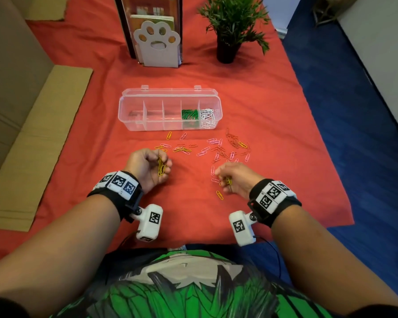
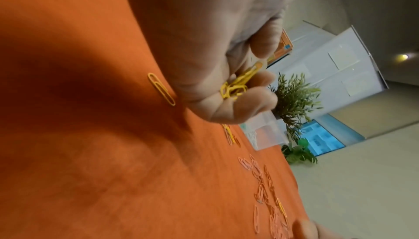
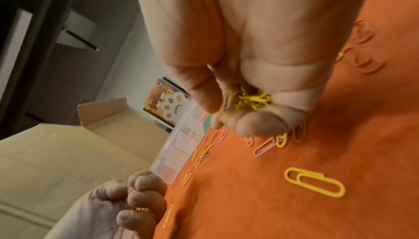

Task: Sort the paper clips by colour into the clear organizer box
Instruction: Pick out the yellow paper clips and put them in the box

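Yellow clips (image 1: 161,167) in both hands

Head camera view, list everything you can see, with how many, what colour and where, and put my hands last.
organizer box: one, clear, lid open, middle of the cloth.
green clips: a pile, fourth compartment from the left.
white clips: a pile, rightmost compartment.
loose clips: many, yellow, pink and red, scattered on the cloth in front of the box.
cloth: one, orange-red, under everything.
paw-print holder: one, white, behind the box.
potted plant: one, green in a black pot, far right.
cardboard: flat tan sheets, left edge.
left hand: grips a bunch of yellow clips.
right hand: grips yellow clips, just above the cloth.
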Demonstrator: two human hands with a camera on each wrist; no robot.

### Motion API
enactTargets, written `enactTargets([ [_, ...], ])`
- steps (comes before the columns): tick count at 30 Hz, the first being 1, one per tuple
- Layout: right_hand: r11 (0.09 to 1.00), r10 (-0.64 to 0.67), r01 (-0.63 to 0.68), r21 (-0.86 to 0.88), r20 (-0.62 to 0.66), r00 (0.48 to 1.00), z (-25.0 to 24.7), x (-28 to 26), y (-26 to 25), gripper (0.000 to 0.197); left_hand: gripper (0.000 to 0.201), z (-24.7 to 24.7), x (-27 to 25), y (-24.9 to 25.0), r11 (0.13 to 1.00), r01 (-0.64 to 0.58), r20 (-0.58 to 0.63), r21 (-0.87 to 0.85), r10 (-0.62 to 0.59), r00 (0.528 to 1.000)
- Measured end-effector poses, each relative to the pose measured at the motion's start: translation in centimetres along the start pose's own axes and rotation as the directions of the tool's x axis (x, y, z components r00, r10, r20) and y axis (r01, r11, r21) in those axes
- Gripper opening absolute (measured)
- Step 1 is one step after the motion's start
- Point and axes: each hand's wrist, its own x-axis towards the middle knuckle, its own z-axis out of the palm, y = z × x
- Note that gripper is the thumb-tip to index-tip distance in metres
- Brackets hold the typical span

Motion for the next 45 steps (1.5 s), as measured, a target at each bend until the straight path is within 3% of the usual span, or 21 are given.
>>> enactTargets([
  [3,0.995,0.097,-0.096,0.008,-0.040,0.995,0.3,-0.2,0.6,0.024,0.024,-0.1,0.6,0.0,0.998,-0.001,-0.187,0.068,0.014,0.982],
  [5,0.981,0.104,-0.118,-0.154,-0.097,0.990,0.6,0.1,0.9,0.023,0.032,-0.2,1.0,0.1,0.926,-0.003,-0.301,0.378,0.126,0.945],
  [7,0.853,0.043,-0.109,-0.511,-0.140,0.989,0.7,0.1,0.8,0.016,0.023,-0.5,1.0,0.2,0.625,0.060,-0.326,0.778,0.321,0.889],
  [8,0.707,-0.006,-0.096,-0.701,-0.141,0.990,0.8,0.1,0.8,0.014,0.022,-0.7,0.8,0.3,0.434,0.106,-0.292,0.894,0.388,0.874],
  [10,0.438,-0.105,-0.097,-0.894,-0.158,0.982,1.0,-0.2,0.8,0.033,0.023,-1.1,0.4,0.6,0.164,0.169,-0.225,0.972,0.443,0.868],
  [11,0.394,-0.140,-0.096,-0.914,-0.163,0.977,1.1,-0.3,0.8,0.036,0.020,-1.3,0.2,0.8,0.087,0.197,-0.215,0.976,0.448,0.868],
  [15,0.194,-0.171,-0.095,-0.976,-0.129,0.977,1.9,-0.7,1.4,0.036,0.018,-2.1,0.1,0.9,-0.060,0.271,-0.226,0.961,0.400,0.888],
  [20,0.111,-0.147,-0.055,-0.992,-0.071,0.987,2.6,-0.6,2.1,0.037,0.005,-2.4,0.0,0.0,-0.069,0.225,-0.180,0.972,0.401,0.898],
  [22,0.150,-0.114,-0.018,-0.988,-0.035,0.993,2.6,-0.6,1.6,0.032,0.012,-2.5,0.1,-0.2,0.019,0.209,-0.198,0.978,0.405,0.892],
  [23,0.232,-0.105,0.010,-0.973,-0.015,0.994,2.5,-0.6,1.2,0.027,0.014,-2.3,0.0,-0.2,0.134,0.198,-0.235,0.971,0.388,0.891],
  [25,0.591,-0.102,0.084,-0.802,0.029,0.994,2.3,-0.6,0.5,0.014,0.017,-2.1,-0.1,0.3,0.514,0.139,-0.307,0.846,0.257,0.916],
  [27,0.940,-0.100,0.118,-0.320,0.071,0.992,2.2,-1.0,-0.3,0.022,0.007,-2.0,-0.4,0.9,0.875,0.073,-0.265,0.479,0.064,0.962],
  [29,0.983,-0.127,0.103,0.151,0.157,0.979,1.8,-1.3,-1.1,0.025,0.006,-2.1,-0.8,1.6,0.995,0.045,-0.134,0.091,-0.033,0.990],
  [31,0.917,-0.158,0.052,0.395,0.241,0.957,1.7,-1.5,-1.9,0.023,0.015,-2.1,-1.4,2.2,0.998,0.000,-0.067,-0.069,-0.004,0.998],
  [33,0.867,-0.148,0.001,0.498,0.255,0.956,1.9,-1.3,-2.5,0.025,0.016,-2.3,-1.3,2.4,0.995,-0.045,-0.136,-0.088,0.033,0.990],
  [35,0.850,-0.121,-0.017,0.526,0.226,0.967,2.4,-0.8,-2.7,0.025,0.015,-2.7,-0.5,2.5,0.999,-0.053,-0.280,0.000,0.051,0.959],
  [37,0.879,-0.066,-0.029,0.476,0.181,0.981,2.8,-0.3,-2.8,0.023,0.017,-3.1,0.5,2.5,0.969,-0.035,-0.410,0.245,0.136,0.902],
  [38,0.904,-0.034,-0.035,0.426,0.153,0.988,3.0,0.0,-2.9,0.022,0.020,-3.4,0.8,2.3,0.890,0.008,-0.456,0.456,0.226,0.861],
  [40,0.955,-0.002,-0.019,0.295,0.071,0.997,3.4,0.6,-2.9,0.023,0.029,-4.1,1.2,1.7,0.556,0.168,-0.461,0.814,0.442,0.770],
  [42,0.989,-0.014,0.014,0.147,0.005,1.000,3.9,1.0,-3.0,0.029,0.030,-4.2,1.1,1.2,0.307,0.236,-0.372,0.922,0.533,0.760],
  [45,0.996,-0.067,0.066,-0.067,-0.016,0.998,4.5,1.8,-3.6,0.037,0.021,-4.1,1.4,0.6,0.187,0.214,-0.282,0.959,0.543,0.791],
])
